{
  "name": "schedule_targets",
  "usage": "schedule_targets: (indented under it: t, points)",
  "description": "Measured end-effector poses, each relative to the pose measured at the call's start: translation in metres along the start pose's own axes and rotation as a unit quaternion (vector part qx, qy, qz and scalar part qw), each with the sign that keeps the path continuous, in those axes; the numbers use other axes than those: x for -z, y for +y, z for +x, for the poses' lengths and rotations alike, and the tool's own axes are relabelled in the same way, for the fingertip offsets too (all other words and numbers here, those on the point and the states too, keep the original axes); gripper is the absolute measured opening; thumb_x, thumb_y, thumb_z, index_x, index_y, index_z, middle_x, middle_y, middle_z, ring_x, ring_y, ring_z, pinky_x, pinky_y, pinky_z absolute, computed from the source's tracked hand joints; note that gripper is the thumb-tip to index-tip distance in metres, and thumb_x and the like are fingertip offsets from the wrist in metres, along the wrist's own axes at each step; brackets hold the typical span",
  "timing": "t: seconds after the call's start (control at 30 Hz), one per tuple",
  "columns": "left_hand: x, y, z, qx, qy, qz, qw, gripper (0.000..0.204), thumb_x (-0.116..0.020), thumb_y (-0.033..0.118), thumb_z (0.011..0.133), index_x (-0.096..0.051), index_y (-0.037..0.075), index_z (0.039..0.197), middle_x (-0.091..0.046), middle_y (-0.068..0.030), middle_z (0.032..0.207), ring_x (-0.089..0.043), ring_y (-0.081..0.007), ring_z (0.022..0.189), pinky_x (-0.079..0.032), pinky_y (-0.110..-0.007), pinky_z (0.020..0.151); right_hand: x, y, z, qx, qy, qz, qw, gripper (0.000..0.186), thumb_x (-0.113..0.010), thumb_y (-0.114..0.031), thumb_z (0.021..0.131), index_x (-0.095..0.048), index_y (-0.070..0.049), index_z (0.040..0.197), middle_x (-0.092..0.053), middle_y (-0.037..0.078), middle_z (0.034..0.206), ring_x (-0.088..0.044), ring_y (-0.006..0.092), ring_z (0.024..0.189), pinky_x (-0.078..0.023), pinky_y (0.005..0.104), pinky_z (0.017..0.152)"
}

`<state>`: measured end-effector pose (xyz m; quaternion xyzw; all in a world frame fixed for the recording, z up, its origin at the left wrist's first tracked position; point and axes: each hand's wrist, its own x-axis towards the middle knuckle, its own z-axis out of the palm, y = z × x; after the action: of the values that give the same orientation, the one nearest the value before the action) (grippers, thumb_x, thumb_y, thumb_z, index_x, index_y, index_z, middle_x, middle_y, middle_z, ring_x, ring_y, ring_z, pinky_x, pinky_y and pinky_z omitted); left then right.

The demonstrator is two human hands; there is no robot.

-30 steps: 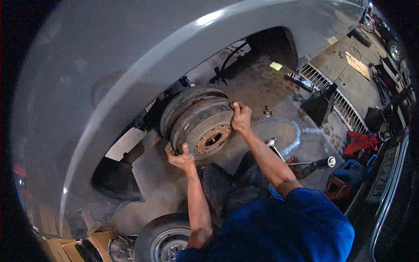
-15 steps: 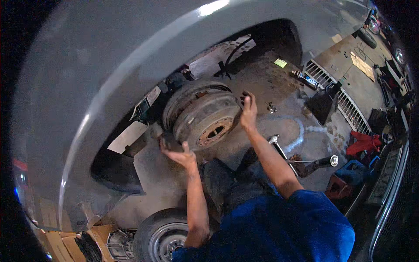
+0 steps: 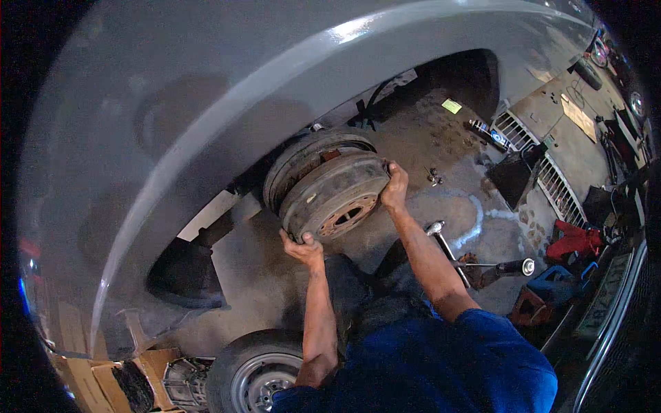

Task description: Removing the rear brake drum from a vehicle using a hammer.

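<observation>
A worn, dirty brake drum (image 3: 313, 197) with a rusty face sits under the arch of a grey car fender (image 3: 206, 131). My left hand (image 3: 303, 250) grips its lower left rim, with the thumb on top. On the opposite side, my right hand (image 3: 394, 187) is closed on the upper right rim. Behind the drum shows a round backing plate (image 3: 275, 180), with a gap between the two and a small rust-red part inside it. The fingertips behind the drum are partly hidden.
A wheel with tire (image 3: 227, 375) lies at the lower left, beside cardboard boxes (image 3: 89, 382). To my right are a ratchet-like bar (image 3: 446, 246), a black-handled tool (image 3: 509, 267), small metal pieces (image 3: 434, 177), a red cloth (image 3: 571, 239) and a slatted grille (image 3: 554, 182).
Both hands were apart from the drum, fingers spread; now they have closed in on its two sides and hold it. The whole view has shifted slightly.
</observation>
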<state>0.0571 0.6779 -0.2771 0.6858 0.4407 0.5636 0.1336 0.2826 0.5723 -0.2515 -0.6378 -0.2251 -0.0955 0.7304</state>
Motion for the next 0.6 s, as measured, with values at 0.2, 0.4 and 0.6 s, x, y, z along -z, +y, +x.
schedule_targets:
  t: [0.2, 0.4, 0.6]
  points:
    - [0.002, 0.020, 0.002, 0.035, -0.015, 0.010, 0.999, 0.126, -0.030, 0.091, 0.074, -0.050, -0.027, 0.116, -0.059, -0.0427, 0.101, -0.060, -0.0531, 0.094, -0.048, -0.058, 0.087, 0.004, 0.025, 0.001, 0.043, 0.043, -0.054, 0.997, 0.048, -0.038, -0.033, 0.097, -0.063, 0.008, 0.098, -0.064, 0.024, 0.084, -0.061, 0.0385, 0.083, -0.046, 0.0411, 0.076]
    - [0.000, 0.008, -0.001, 0.041, -0.045, 0.017, 0.998, 0.128, -0.025, 0.092, 0.073, -0.051, -0.026, 0.115, -0.059, -0.0436, 0.100, -0.062, -0.0522, 0.095, -0.049, -0.057, 0.086, 0.007, 0.032, 0.004, 0.113, 0.073, -0.089, 0.987, 0.046, -0.035, -0.028, 0.097, -0.063, 0.008, 0.093, -0.065, 0.023, 0.083, -0.062, 0.0404, 0.082, -0.046, 0.0423, 0.075]
    - [0.012, 0.010, 0.002, 0.052, -0.024, 0.037, 0.998, 0.125, -0.028, 0.091, 0.074, -0.048, -0.021, 0.125, -0.057, -0.0395, 0.112, -0.060, -0.0485, 0.102, -0.049, -0.057, 0.089, 0.003, 0.000, -0.004, -0.099, -0.003, 0.076, 0.992, 0.039, -0.039, -0.023, 0.096, -0.061, 0.008, 0.105, -0.065, 0.020, 0.085, -0.061, 0.0334, 0.081, -0.046, 0.0436, 0.075]
